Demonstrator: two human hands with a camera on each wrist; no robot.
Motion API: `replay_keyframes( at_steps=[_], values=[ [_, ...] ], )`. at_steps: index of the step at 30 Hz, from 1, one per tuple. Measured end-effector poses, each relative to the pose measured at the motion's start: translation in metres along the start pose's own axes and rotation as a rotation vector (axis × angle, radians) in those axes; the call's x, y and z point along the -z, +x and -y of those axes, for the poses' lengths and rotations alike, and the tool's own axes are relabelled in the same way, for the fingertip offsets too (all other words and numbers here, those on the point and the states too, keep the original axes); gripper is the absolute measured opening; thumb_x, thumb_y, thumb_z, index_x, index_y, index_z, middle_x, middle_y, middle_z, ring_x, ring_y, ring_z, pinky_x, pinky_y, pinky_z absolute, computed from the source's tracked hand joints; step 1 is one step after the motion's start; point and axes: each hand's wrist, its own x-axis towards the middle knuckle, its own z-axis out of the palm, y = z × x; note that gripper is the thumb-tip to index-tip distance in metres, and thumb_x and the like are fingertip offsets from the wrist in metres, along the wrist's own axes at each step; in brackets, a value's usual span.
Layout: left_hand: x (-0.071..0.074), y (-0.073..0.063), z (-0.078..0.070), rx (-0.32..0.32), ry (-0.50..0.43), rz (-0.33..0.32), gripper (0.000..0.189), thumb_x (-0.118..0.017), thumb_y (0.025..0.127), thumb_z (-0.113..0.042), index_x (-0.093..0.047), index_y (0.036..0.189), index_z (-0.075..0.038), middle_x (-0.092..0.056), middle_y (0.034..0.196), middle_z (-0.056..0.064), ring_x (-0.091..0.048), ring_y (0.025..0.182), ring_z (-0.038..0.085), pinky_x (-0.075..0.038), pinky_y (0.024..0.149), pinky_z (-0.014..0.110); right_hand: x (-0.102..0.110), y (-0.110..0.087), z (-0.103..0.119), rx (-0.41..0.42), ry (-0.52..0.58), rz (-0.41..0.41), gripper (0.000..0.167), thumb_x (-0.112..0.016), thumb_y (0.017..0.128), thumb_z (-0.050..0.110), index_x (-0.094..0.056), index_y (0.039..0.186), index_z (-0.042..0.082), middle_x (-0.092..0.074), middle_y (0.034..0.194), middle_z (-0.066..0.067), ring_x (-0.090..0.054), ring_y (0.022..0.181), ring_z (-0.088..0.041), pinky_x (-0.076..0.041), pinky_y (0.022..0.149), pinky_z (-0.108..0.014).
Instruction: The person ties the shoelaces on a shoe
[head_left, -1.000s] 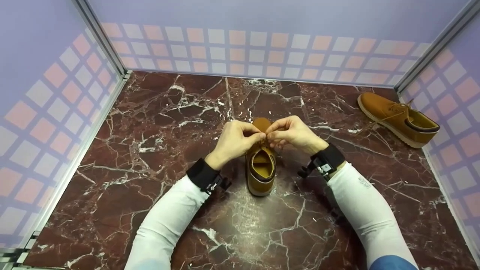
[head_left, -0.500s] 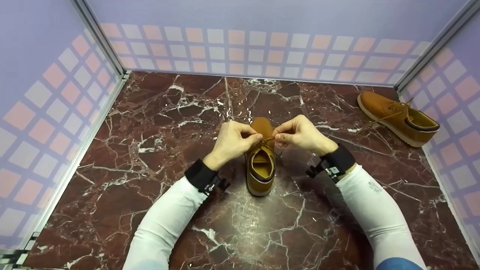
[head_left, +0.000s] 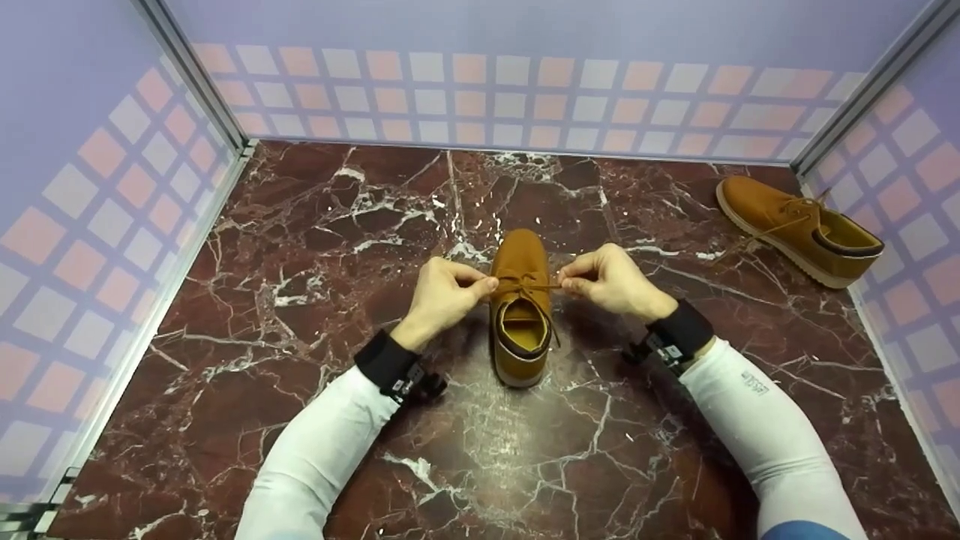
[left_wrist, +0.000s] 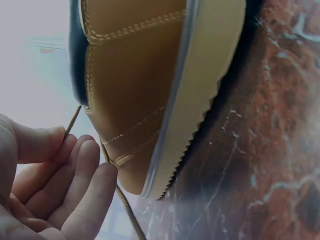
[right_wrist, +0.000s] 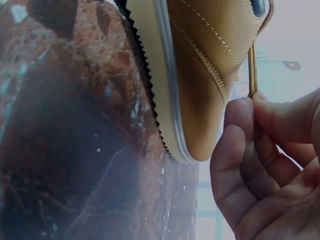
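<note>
A tan leather shoe [head_left: 523, 253] stands upright on the floor between the hands, toe pointing away, its lace crossed over the tongue. To its left, my left hand [head_left: 442, 298] pinches a strand of the shoelace [left_wrist: 74, 119] between thumb and forefinger. On the opposite side my right hand [head_left: 616, 283] pinches what looks like a doubled strand, a loop of the lace [right_wrist: 252, 72], pulled out sideways. In the left wrist view, a loose length of lace hangs down past the fingers. Part of the knot is too small to make out.
A matching tan shoe [head_left: 795, 225] with trailing laces lies by the right wall, toe toward the back. Purple panels with a checked pattern [head_left: 472, 97] enclose the dark red marble-patterned floor [head_left: 315, 300] at the back and both sides.
Both hands were together over the laces and have drawn apart, left hand leftward and right hand rightward. The lace now stretches between them, and the shoe's front is uncovered.
</note>
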Motion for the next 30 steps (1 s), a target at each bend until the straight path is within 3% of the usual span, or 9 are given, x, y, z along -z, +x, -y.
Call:
replay_keyframes(
  at_steps=[4,8,12,15,18,20,23,27,30],
  values=[
    [0.0,-0.001,0.003,0.054,-0.02,-0.002,0.01,-0.089,0.097,-0.021,-0.091,0.093,-0.012,-0.088,0.088,0.008,-0.073,0.067,0.008,-0.056,0.063,0.022,-0.002,-0.001,-0.001,-0.003,-0.014,0.003,0.013,-0.079,0.097,-0.007,-0.086,0.106,-0.004,-0.086,0.104,-0.025,-0.07,0.071,-0.002,-0.056,0.065,-0.011],
    [-0.001,-0.002,0.002,0.066,-0.017,-0.027,0.01,-0.089,0.097,-0.023,-0.091,0.094,-0.014,-0.088,0.089,0.006,-0.076,0.069,0.01,-0.057,0.067,0.022,-0.004,0.0,0.0,-0.013,-0.001,-0.026,0.011,-0.079,0.097,-0.006,-0.087,0.105,-0.005,-0.085,0.101,-0.026,-0.066,0.067,0.001,-0.054,0.062,-0.01],
    [-0.004,-0.006,-0.003,0.091,-0.066,-0.023,0.014,-0.086,0.1,-0.025,-0.09,0.103,-0.012,-0.088,0.097,0.01,-0.083,0.08,0.024,-0.065,0.075,0.027,-0.011,-0.004,0.002,-0.055,0.051,-0.075,0.011,-0.077,0.099,-0.003,-0.086,0.105,-0.005,-0.085,0.099,-0.028,-0.069,0.066,-0.003,-0.056,0.063,-0.012],
    [-0.005,-0.011,-0.01,0.178,-0.205,0.01,0.03,-0.075,0.109,-0.03,-0.084,0.123,-0.005,-0.086,0.119,0.017,-0.084,0.104,0.036,-0.07,0.092,0.039,-0.019,-0.01,0.008,-0.119,0.155,-0.148,0.018,-0.072,0.105,0.003,-0.081,0.117,-0.008,-0.082,0.111,-0.032,-0.076,0.077,-0.015,-0.063,0.07,-0.02],
    [-0.007,-0.019,-0.018,0.305,-0.395,0.044,0.054,-0.055,0.119,-0.04,-0.067,0.149,0.003,-0.072,0.15,0.025,-0.072,0.137,0.042,-0.062,0.116,0.052,-0.031,-0.018,0.019,-0.207,0.309,-0.216,0.037,-0.06,0.115,0.012,-0.066,0.143,-0.01,-0.072,0.138,-0.036,-0.079,0.109,-0.031,-0.068,0.095,-0.036],
    [-0.009,-0.026,-0.024,0.378,-0.492,0.072,0.068,-0.041,0.122,-0.05,-0.052,0.161,0.004,-0.056,0.168,0.025,-0.057,0.156,0.041,-0.05,0.13,0.056,-0.039,-0.026,0.027,-0.281,0.44,-0.218,0.051,-0.05,0.119,0.021,-0.048,0.161,-0.008,-0.056,0.162,-0.034,-0.067,0.139,-0.041,-0.059,0.118,-0.051],
    [-0.013,-0.037,-0.032,0.436,-0.574,0.134,0.082,-0.028,0.121,-0.06,-0.033,0.171,0.004,-0.033,0.182,0.025,-0.036,0.171,0.041,-0.032,0.141,0.058,-0.05,-0.039,0.038,-0.369,0.634,-0.14,0.064,-0.034,0.123,0.032,-0.022,0.174,-0.005,-0.027,0.183,-0.029,-0.035,0.169,-0.045,-0.031,0.14,-0.064],
    [-0.022,-0.048,-0.041,0.428,-0.63,0.199,0.088,-0.02,0.118,-0.066,-0.019,0.177,0.0,-0.014,0.189,0.021,-0.017,0.177,0.039,-0.016,0.145,0.058,-0.066,-0.053,0.05,-0.415,0.799,-0.022,0.074,-0.021,0.123,0.045,-0.004,0.178,-0.001,-0.006,0.189,-0.024,-0.008,0.178,-0.044,-0.007,0.145,-0.064],
    [-0.027,-0.054,-0.044,0.383,-0.654,0.221,0.086,-0.015,0.118,-0.065,-0.036,0.173,-0.003,-0.031,0.186,0.017,-0.022,0.177,0.034,-0.014,0.146,0.059,-0.075,-0.055,0.057,-0.425,0.844,-0.005,0.079,-0.019,0.121,0.052,0.002,0.179,0.002,-0.001,0.191,-0.02,-0.002,0.179,-0.042,-0.002,0.146,-0.062]
  ],
)
